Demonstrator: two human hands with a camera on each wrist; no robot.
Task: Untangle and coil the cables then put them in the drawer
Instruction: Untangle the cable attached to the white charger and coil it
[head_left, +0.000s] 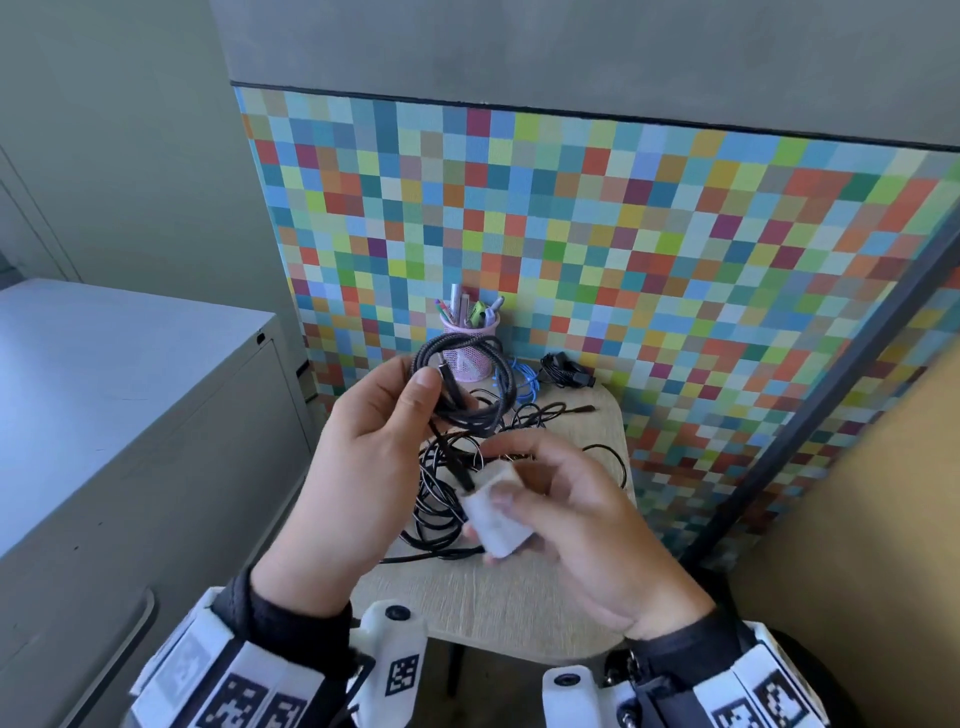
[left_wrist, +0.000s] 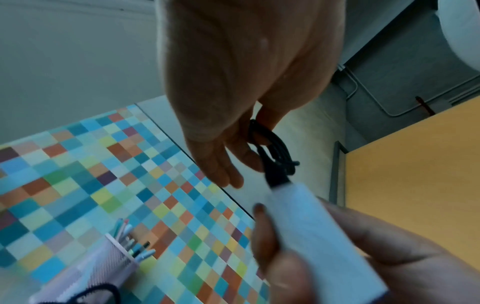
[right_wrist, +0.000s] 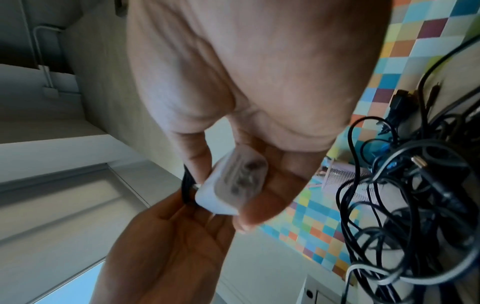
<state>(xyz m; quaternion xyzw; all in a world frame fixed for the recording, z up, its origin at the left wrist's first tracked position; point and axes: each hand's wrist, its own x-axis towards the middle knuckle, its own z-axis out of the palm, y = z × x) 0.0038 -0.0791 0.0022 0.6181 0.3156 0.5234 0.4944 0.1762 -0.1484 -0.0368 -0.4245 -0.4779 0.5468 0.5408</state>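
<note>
The braided black cable (head_left: 462, 379) is already wound into a small coil and is held in the air above the tabletop (head_left: 498, 597), at about 11 o'clock from the white charger block (head_left: 496, 512). One end of this cable goes down and is plugged into the block. The left hand (head_left: 363, 467) pinches the coil between the thumb and the curled fingers, so it is closed around the loops. The right hand (head_left: 576, 525) grips the charger block with thumb and fingers wrapped on its sides.

Below the hands, a pile of thin black cables (head_left: 452, 493) lies tangled on the tabletop. At 12 o'clock from the pile stands a pink mesh pen holder (head_left: 470, 351), with a blue cable (head_left: 519, 382) and another black bundle (head_left: 563, 371) at 1 o'clock. A grey cabinet (head_left: 130, 415) is at 9 o'clock; I cannot tell which drawer is meant.

I think the risk is this: if the left pinch becomes loose while the right hand pulls on the block, the coil may spring open and fall into the tangled pile. The hanging end may also catch on a loop below.
</note>
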